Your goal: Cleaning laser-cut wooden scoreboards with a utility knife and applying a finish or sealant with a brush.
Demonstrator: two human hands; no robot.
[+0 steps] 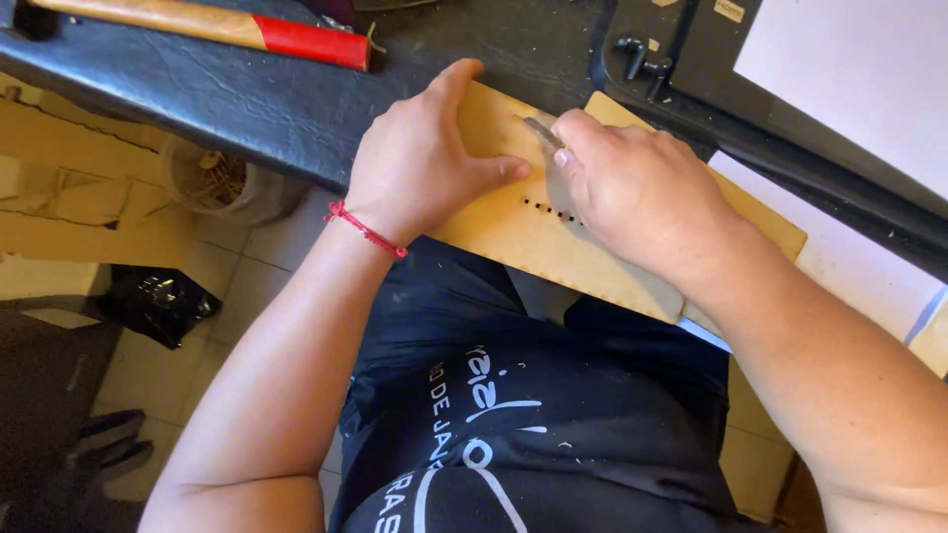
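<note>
Mid-punching: left hand [420, 158] lies flat, fingers spread, pinning the tan board [513, 232] on the worktop [247, 94], right hand [632, 188] has fingers clamped on a metal tool [545, 133] at the hole row [549, 209]; next calls for a steady, aligned press.

My right hand [642, 188] covers most of the thin metal blade [541, 131]; its grip cannot be seen. My left hand [420, 158] hides the near-left part of the wooden panel [523, 237]. Beyond the panel, the hammer [212, 25] is cut off by the top edge, its head out of view.
</note>
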